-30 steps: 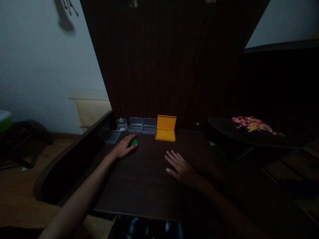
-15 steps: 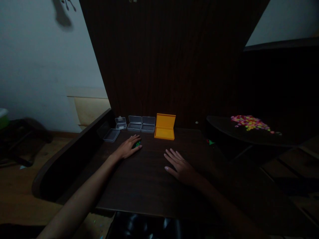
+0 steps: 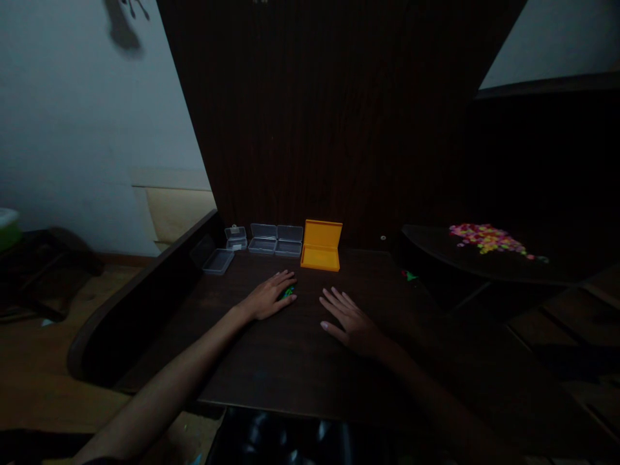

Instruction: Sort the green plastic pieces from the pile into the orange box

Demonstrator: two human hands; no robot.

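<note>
Green pieces [image 3: 289,292] beside left hand's [image 3: 268,298] thumb [image 3: 285,301]

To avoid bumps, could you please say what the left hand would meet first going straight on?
Probably the green pieces in the crook of the left hand; beyond, perhaps the yellow box, though depth is unclear.

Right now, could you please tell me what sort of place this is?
Probably a dim room in a home: there is a dark desk, a pale wall and what looks like a wooden floor.
</note>
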